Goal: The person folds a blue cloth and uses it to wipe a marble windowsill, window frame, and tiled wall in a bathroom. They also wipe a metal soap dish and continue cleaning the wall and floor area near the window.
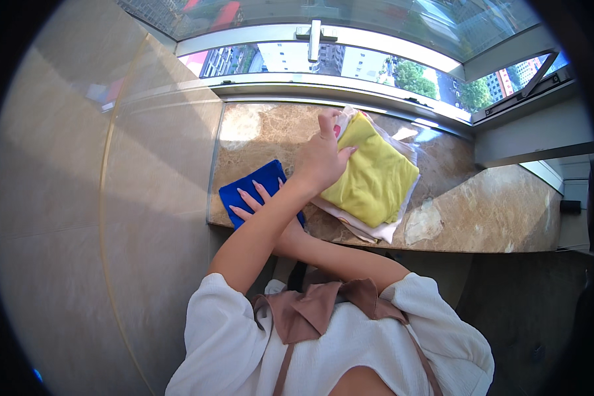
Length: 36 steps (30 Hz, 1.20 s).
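My forearms cross over a brown marble window sill point(272, 133). My left hand point(321, 158) reaches to the right and grips the left edge of a pile of folded cloths. Its thumb rests on the yellow cloth point(376, 173) on top. Beneath that, a pale pink-white printed cloth point(393, 230) sticks out around the edges. My right hand point(255, 200), passing under the left forearm, lies with fingers spread on a folded dark blue cloth point(232, 190) at the sill's left end. The left forearm hides part of this hand and of the blue cloth.
A beige tiled wall point(163, 163) borders the sill on the left. Behind it runs a metal window frame point(401, 91) with a handle point(315, 42); buildings and trees show beyond. An open window sash point(529, 138) juts over the sill's right part. The sill's front edge point(455, 251) curves nearby.
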Tool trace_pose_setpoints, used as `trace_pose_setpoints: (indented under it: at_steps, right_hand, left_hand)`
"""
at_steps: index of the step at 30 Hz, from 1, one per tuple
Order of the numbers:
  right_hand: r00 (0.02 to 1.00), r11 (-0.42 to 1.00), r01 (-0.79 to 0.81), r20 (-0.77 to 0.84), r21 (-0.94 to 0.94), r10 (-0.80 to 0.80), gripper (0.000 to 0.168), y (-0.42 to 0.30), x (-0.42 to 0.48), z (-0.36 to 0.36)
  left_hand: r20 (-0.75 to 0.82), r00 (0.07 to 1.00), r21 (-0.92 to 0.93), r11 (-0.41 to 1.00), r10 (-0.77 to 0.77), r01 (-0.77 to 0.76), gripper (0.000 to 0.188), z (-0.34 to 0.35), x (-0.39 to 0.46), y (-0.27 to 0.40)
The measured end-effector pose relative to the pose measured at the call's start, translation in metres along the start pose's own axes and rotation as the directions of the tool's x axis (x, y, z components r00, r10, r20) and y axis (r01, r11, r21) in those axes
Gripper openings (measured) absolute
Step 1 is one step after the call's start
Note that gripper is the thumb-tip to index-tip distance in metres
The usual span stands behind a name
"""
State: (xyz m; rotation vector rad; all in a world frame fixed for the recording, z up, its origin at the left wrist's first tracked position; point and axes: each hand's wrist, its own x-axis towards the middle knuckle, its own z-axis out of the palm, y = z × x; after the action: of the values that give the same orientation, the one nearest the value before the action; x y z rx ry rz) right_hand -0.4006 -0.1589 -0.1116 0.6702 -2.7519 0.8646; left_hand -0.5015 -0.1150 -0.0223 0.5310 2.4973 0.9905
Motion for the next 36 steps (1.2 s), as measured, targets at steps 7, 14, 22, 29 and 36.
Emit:
trace_pose_setpoints:
  at_steps: [7,14,22,29,36]
  right_hand:
    - [0.915,0.939,-0.342,0.239,0.031,0.325,0.071,0.047,0.020,-0.037]
    - [0.865,0.774,-0.467,-0.037,-0.427,0.501,0.067,0.113,-0.035,-0.099]
    - [0.670,0.511,-0.722,-0.289,-0.466,0.683,0.076,0.151,-0.036,-0.107]
    - [0.843,0.741,-0.512,-0.086,-0.434,0.532,0.072,0.098,-0.032,-0.086]
    - [0.725,0.579,-0.668,-0.231,-0.468,0.649,0.071,0.148,-0.029,-0.106]
  left_hand:
    - [-0.151,0.982,-0.195,0.977,-0.114,0.083,0.078,-0.087,0.061,-0.055]
    - [-0.104,0.954,-0.298,0.924,-0.280,0.239,0.071,-0.115,0.049,-0.070]
    - [-0.361,0.913,0.003,0.979,-0.190,0.205,0.063,-0.097,0.041,-0.149]
    - [-0.464,0.877,0.302,0.908,-0.126,0.291,0.066,-0.106,0.022,-0.129]
    - [-0.571,0.760,0.625,0.765,0.312,0.156,0.057,-0.078,0.000,-0.118]
